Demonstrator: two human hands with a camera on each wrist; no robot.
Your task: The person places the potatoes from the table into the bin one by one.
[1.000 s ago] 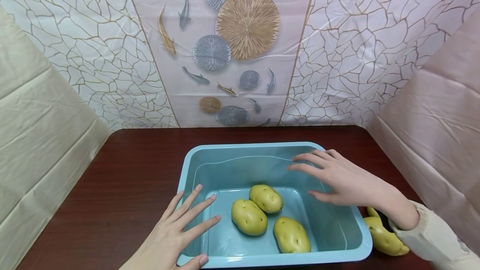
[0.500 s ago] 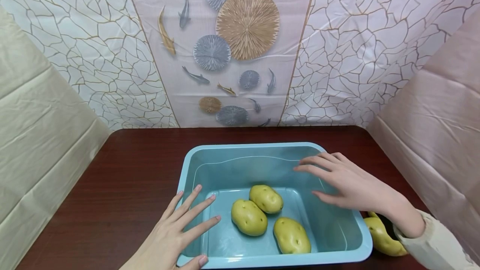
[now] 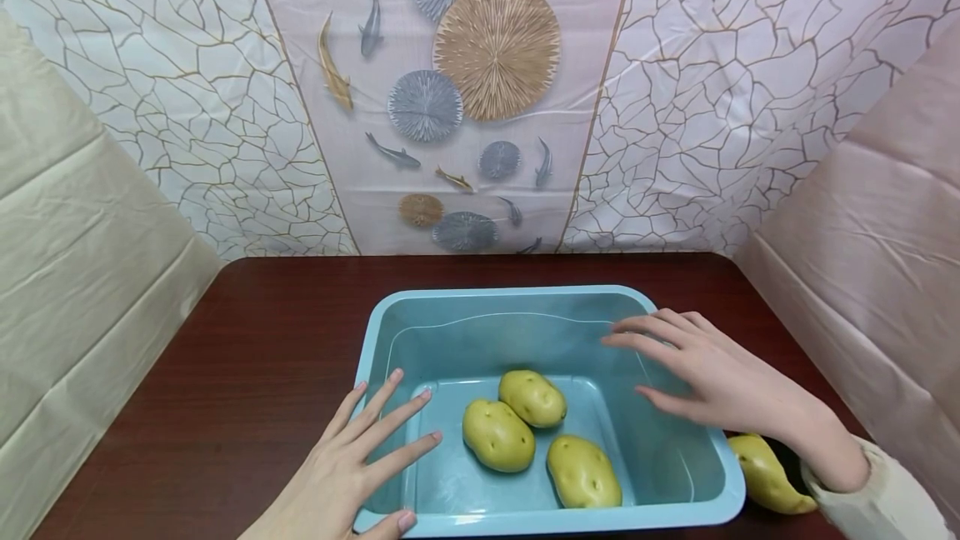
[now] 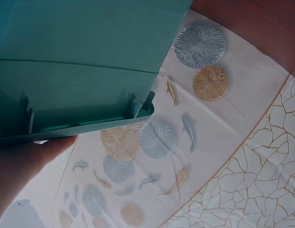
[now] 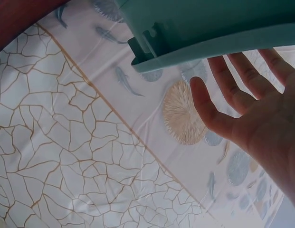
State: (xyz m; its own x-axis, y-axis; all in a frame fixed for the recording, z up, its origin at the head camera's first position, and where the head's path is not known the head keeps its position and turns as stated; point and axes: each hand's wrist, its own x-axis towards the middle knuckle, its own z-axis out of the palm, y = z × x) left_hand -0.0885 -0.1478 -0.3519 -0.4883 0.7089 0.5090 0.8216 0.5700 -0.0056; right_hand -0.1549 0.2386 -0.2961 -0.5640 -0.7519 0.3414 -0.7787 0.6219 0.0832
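Three yellow-green potatoes lie on the floor of a light blue plastic bin [image 3: 495,297]: one potato [image 3: 532,397] at the back, another potato [image 3: 498,435] at its front left, and a third potato [image 3: 585,472] near the front wall. My left hand [image 3: 345,457] spreads its straight fingers across the bin's left rim. In the left wrist view its thumb side meets the bin's rim [image 4: 90,127]. Over the right rim hovers my right hand [image 3: 697,373], fingers loosely bent and holding nothing. The right wrist view shows those fingers [image 5: 249,76] just beneath the rim.
To the right of the bin, yellow-green potatoes [image 3: 767,473] rest on the dark red-brown table [image 3: 217,390], partly covered by my right forearm. Behind the table hangs a patterned cloth [image 3: 495,190]. Pale fabric panels [image 3: 75,215] close in both sides.
My right hand has drawn back to the right and slightly toward me, from above the bin's inside to over its right rim. The left hand, bin and potatoes stay put.
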